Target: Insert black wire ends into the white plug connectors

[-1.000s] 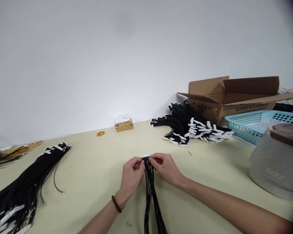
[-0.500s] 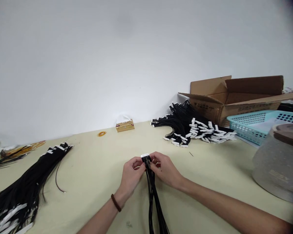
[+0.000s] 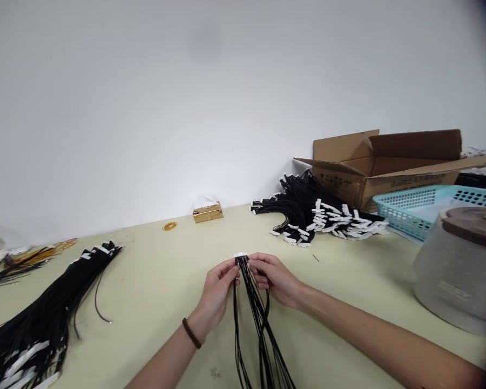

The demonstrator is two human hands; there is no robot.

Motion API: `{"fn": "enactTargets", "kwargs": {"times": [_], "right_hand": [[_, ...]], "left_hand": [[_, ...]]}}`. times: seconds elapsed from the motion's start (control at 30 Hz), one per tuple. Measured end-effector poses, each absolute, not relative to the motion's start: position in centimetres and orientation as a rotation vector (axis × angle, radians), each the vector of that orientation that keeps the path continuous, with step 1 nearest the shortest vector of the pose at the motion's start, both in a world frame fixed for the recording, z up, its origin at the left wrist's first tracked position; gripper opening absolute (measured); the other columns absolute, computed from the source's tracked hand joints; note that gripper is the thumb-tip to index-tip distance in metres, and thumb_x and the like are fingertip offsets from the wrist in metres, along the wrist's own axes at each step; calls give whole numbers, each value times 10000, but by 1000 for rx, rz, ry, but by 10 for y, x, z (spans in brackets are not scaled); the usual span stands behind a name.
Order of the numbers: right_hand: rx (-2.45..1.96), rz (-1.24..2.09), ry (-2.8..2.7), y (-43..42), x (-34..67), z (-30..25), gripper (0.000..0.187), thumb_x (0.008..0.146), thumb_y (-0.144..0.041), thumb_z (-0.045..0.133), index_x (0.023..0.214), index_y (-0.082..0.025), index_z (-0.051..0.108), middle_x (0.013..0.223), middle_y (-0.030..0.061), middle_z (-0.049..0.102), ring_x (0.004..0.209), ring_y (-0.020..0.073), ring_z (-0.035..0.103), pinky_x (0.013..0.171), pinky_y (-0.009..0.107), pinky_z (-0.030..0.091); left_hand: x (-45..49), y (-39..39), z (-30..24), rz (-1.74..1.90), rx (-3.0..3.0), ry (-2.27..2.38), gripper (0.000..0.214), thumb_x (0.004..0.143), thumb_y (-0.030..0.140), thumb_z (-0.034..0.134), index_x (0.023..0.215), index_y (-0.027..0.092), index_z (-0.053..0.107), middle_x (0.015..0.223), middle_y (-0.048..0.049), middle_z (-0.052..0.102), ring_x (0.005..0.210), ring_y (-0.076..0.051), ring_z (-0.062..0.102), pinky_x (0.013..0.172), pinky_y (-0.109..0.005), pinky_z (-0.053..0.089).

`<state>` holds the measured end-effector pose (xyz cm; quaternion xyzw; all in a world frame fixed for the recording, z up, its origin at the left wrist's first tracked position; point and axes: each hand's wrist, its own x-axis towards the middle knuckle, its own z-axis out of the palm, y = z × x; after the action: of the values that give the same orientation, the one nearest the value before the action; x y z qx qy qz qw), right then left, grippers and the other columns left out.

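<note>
Between my two hands is a black wire harness (image 3: pixel 251 292) with a white connector (image 3: pixel 241 255) at its upper end. My left hand (image 3: pixel 217 289) pinches the harness at the left side of the connector, thumb and fingers closed. On the connector's right side, my right hand (image 3: pixel 273 278) pinches it in the same way. Several black wires hang from the connector, fanned apart, and run down out of view at the bottom edge. A brown band circles my left wrist.
A pile of black harnesses (image 3: pixel 44 308) lies at left, another (image 3: pixel 303 205) at back right. Behind that stand an open cardboard box (image 3: pixel 344 183), a blue basket (image 3: pixel 405 216) and a greyish jar (image 3: pixel 453 275). A tissue box (image 3: pixel 208 213) and rubber bands (image 3: pixel 169 226) are near the wall.
The wires below the connector have spread from two tight bundles into a wider fan. Both hands stay at the connector, and the view has shifted slightly.
</note>
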<state>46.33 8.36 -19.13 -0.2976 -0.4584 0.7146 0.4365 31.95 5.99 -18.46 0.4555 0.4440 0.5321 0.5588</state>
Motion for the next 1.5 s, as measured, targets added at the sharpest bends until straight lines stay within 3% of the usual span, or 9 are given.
{"fn": "enactTargets", "kwargs": {"times": [0.17,0.3,0.6,0.9,1.0,1.1,1.17,1.37,1.5], "right_hand": [[-788,1660,-1383,83,466,-191,375,656,-418,703,863,-150,542,629,-60,412,479,34,262,412,177,148],[-751,1443,-1540,80,464,-189,381,659,-440,693,875,-153,564,729,-16,506,590,74,387,472,179,252],[-729,1136,-1799,79,469,-182,304,760,-443,593,873,-161,593,612,-54,302,574,78,224,520,198,199],[-734,1030,-1876,74,465,-182,193,764,-342,592,812,-155,591,623,-49,352,602,80,297,555,194,260],[-718,1253,-1823,71,464,-181,270,730,-343,641,931,-168,598,601,-63,316,558,68,279,501,189,256],[-692,1622,-1629,70,466,-181,674,665,-376,716,1262,-214,448,618,-71,343,534,62,308,468,184,288],[-661,1776,-1476,70,469,-180,783,652,-363,739,1330,-239,367,622,-78,353,515,49,307,487,192,311],[-566,2019,-1375,69,480,-170,726,712,-283,707,1337,-323,341,586,-94,314,462,30,248,490,192,266],[-519,2010,-1364,73,483,-168,493,712,-305,699,1174,-219,548,628,-57,394,520,42,337,541,207,306]], "left_hand": [[317,61,-184,1218,954,993,291,635,270,697,887,125,684,801,-37,623,610,-37,430,578,-177,349],[314,61,-181,1162,908,960,327,589,228,729,893,129,661,708,-7,574,575,-30,434,538,-169,334],[313,57,-176,834,1053,987,322,638,405,677,722,141,512,513,68,368,409,0,254,370,-173,111],[312,51,-177,861,1081,889,408,638,491,657,822,143,552,670,26,449,512,-17,350,436,-178,187],[314,55,-179,1055,1005,864,273,677,374,661,750,141,540,739,10,496,601,-37,423,537,-176,324],[309,61,-170,1186,896,759,217,722,327,613,706,154,483,683,23,480,607,-59,467,587,-198,383],[298,67,-161,1258,812,711,207,746,297,583,691,165,432,577,58,387,479,-38,387,508,-188,362],[236,87,-142,1727,670,660,204,794,161,447,623,171,336,456,83,212,342,-23,195,355,-163,151],[211,93,-143,1919,647,862,171,764,202,437,619,178,349,426,90,198,320,-30,164,341,-179,137]]}}
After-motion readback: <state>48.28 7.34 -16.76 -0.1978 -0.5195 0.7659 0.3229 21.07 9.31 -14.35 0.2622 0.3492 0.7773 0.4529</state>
